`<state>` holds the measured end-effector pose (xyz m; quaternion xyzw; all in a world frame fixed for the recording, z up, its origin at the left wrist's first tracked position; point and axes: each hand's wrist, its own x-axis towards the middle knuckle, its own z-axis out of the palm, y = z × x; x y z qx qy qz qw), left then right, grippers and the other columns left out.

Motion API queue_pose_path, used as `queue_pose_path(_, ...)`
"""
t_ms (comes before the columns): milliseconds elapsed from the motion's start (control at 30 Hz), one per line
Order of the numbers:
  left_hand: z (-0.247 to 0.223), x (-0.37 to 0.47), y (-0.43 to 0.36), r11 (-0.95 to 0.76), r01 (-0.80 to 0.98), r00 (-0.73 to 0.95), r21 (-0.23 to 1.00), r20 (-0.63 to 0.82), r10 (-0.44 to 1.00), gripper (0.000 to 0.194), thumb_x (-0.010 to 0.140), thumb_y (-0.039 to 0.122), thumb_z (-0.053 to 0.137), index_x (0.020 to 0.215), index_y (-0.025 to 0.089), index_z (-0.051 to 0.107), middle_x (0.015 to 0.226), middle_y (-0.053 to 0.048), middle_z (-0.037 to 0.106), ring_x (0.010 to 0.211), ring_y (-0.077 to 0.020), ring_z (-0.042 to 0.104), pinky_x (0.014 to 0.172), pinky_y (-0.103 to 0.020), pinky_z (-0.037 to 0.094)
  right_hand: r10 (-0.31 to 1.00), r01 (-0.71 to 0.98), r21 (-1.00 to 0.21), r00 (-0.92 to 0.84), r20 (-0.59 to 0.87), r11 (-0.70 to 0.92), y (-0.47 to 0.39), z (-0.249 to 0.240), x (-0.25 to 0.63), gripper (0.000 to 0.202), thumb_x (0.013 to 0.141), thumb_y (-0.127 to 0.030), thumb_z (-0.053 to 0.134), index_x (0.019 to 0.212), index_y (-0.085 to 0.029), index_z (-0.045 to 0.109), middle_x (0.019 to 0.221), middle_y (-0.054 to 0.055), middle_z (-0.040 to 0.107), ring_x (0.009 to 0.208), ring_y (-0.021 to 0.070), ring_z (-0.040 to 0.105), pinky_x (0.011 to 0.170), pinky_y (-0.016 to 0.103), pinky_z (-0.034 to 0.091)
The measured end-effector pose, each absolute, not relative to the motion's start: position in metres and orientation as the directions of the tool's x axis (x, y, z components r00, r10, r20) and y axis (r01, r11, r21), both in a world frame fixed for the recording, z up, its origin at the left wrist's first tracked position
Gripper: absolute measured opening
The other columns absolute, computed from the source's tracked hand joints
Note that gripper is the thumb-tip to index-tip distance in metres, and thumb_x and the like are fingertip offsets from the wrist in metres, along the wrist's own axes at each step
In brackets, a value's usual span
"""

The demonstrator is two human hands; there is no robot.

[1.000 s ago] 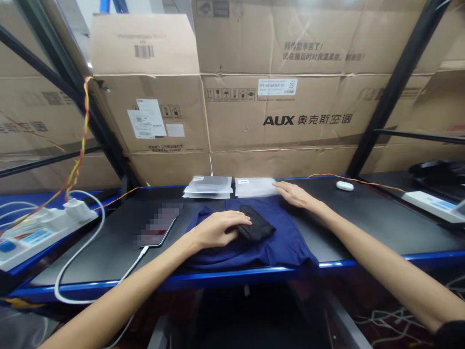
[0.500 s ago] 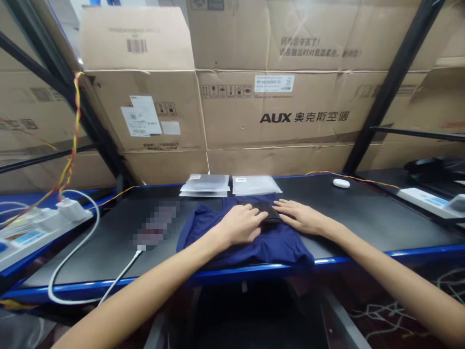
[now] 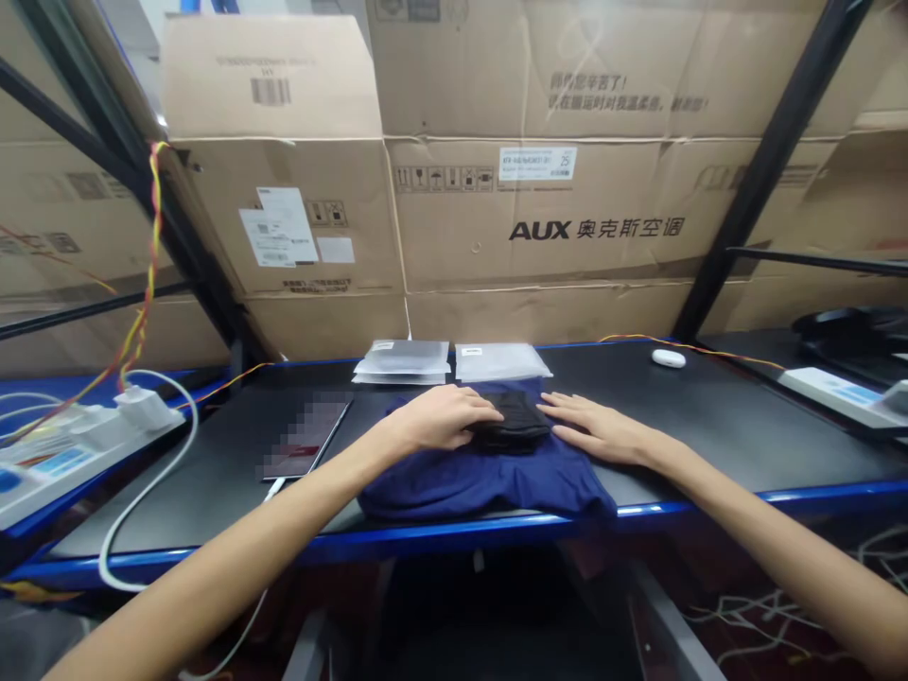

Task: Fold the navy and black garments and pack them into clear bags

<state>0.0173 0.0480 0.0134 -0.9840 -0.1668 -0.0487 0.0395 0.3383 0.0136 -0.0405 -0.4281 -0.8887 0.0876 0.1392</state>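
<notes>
Cardboard (image 3: pixel 567 260) upper frame, directly behind table (image 3: pixel 752 435); black surface spreads centre-right, blue front edge (image 3: pixel 489 535) low in frame. Navy cloth (image 3: pixel 489 487) mid-frame, hem near front edge. Left hand (image 3: pixel 444 416) over left side of black cloth (image 3: pixel 516 427), atop navy cloth; cannot tell if gripping. Right hand (image 3: pixel 596 427) open, fingers spread, beside black cloth's right edge.

Bare forearms and ungloved hands, plain to see from where I stand: the left forearm (image 3: pixel 262 515) and the right forearm (image 3: pixel 766 539) are slim, smooth in outline and uncovered along all their visible length. Each narrows evenly toward the wrist. Left hand (image 3: pixel 444 417) and right hand (image 3: pixel 594 430) are bare and lean, with slender, tapering fingers (image 3: pixel 562 402). Blur hides the finer detail of the nails.
</notes>
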Motion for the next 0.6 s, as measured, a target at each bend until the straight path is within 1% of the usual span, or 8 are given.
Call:
queue_pose_path(167,0.02,0.025,0.044,-0.921,0.354,0.935,-0.165,0.09,0.343,0.036,0.082,0.017,0.061,0.118,0.022,0.064,0.111,-0.006,0.071,0.101,-0.0236,0.066,0.087,-0.032,0.05,0.792,0.744,-0.275,-0.589,0.158,0.608,0.015,-0.042,0.337,0.052,0.1,-0.047,0.042,0.147,-0.026,0.045,0.156,0.008,0.035,0.145,0.0289,0.031,0.119,0.056,0.024)
queue_pose_path(267,0.025,0.032,0.037,-0.878,0.441,0.898,-0.186,0.1,0.429,0.024,0.082,0.021,0.06,0.106,0.019,0.065,0.1,-0.008,0.072,0.091,-0.0241,0.068,0.076,-0.03,0.051,0.795,0.744,-0.282,-0.586,0.157,0.605,0.015,-0.042,0.337,0.052,0.1,-0.049,0.041,0.146,-0.026,0.046,0.156,0.008,0.035,0.145,0.0292,0.03,0.119,0.057,0.023)
queue_pose_path(367,0.032,0.044,0.028,-0.811,0.574,0.813,-0.113,0.196,0.548,0.019,0.083,0.026,0.058,0.099,0.019,0.064,0.095,-0.007,0.072,0.086,-0.0237,0.068,0.071,-0.029,0.05,0.801,0.75,-0.285,-0.576,0.164,0.598,0.016,-0.043,0.338,0.053,0.1,-0.049,0.041,0.146,-0.023,0.048,0.155,0.009,0.037,0.144,0.0289,0.032,0.119,0.055,0.024)
queue_pose_path(433,0.036,0.056,0.022,-0.758,0.65,0.739,-0.051,0.276,0.615,0.019,0.083,0.028,0.056,0.098,0.019,0.063,0.094,-0.007,0.071,0.084,-0.0242,0.068,0.072,-0.03,0.051,0.801,0.745,-0.294,-0.562,0.209,0.599,0.017,-0.042,0.338,0.05,0.099,-0.047,0.042,0.143,-0.023,0.052,0.153,0.009,0.041,0.143,0.0285,0.036,0.118,0.054,0.029)
queue_pose_path(500,0.036,0.072,0.015,-0.707,0.707,0.671,-0.013,0.329,0.665,0.02,0.084,0.029,0.054,0.098,0.018,0.062,0.094,-0.009,0.071,0.084,-0.0253,0.068,0.073,-0.032,0.051,0.793,0.729,-0.315,-0.541,0.279,0.608,0.017,-0.042,0.338,0.045,0.099,-0.043,0.042,0.138,-0.025,0.056,0.15,0.007,0.047,0.14,0.0277,0.041,0.116,0.052,0.034)
queue_pose_path(600,0.027,0.099,0.007,-0.653,0.758,0.613,0.014,0.327,0.719,0.023,0.085,0.028,0.052,0.102,0.016,0.06,0.094,-0.012,0.071,0.082,-0.0271,0.069,0.071,-0.035,0.052,0.798,0.718,-0.36,-0.475,0.37,0.595,0.018,-0.041,0.339,0.042,0.1,-0.038,0.039,0.136,-0.026,0.058,0.142,0.004,0.057,0.132,0.0259,0.052,0.113,0.049,0.04)
